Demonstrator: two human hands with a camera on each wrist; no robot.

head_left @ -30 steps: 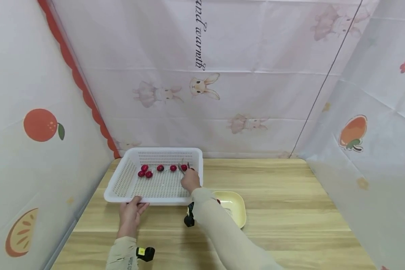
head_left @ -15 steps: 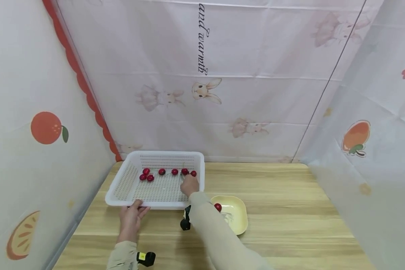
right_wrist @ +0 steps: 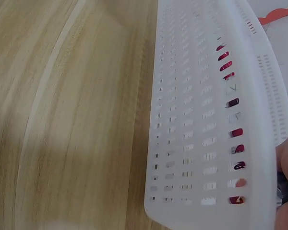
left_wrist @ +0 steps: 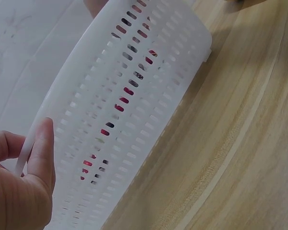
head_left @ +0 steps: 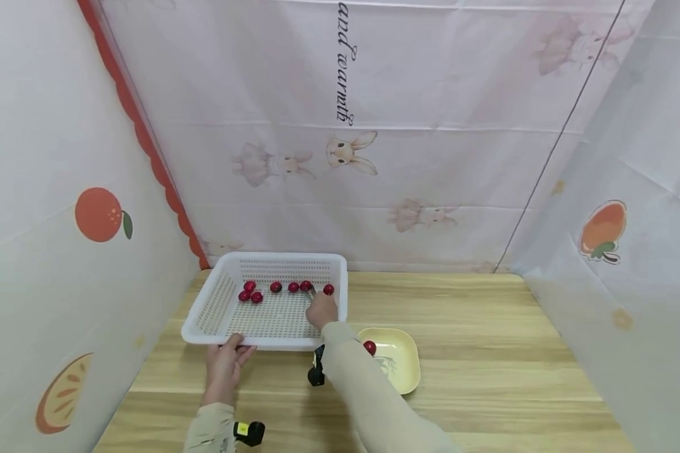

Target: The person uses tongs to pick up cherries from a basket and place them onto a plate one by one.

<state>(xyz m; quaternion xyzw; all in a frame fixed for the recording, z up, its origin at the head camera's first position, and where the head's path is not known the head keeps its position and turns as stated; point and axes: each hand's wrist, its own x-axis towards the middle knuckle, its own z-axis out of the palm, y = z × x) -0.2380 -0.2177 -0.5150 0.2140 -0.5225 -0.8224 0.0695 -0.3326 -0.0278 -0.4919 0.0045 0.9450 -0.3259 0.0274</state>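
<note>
Several red cherries (head_left: 276, 287) lie in a white slotted plastic basket (head_left: 263, 345), most in a row towards its back. My left hand (head_left: 223, 365) grips the basket's front rim, and the left wrist view shows the rim between the thumb (left_wrist: 42, 153) and fingers. My right hand (head_left: 322, 309) reaches over the basket's right part. It holds a small two-pronged metal tool (head_left: 310, 293), whose tip is at a cherry (head_left: 306, 285). Most of the tool is hidden by the hand. Another cherry (head_left: 328, 289) lies just beyond the right hand.
A yellow square dish (head_left: 407, 365) stands right of the basket, partly behind the right sleeve. It has one cherry (head_left: 369, 347) and thin grey lines that I cannot make out. The wooden table (head_left: 487, 352) meets printed cloth walls at the back and sides.
The right hand draws back slightly with the tool. The cherry at its tip has shifted a little left, and the cherry on the far right has come into sight. The left hand keeps its grip.
</note>
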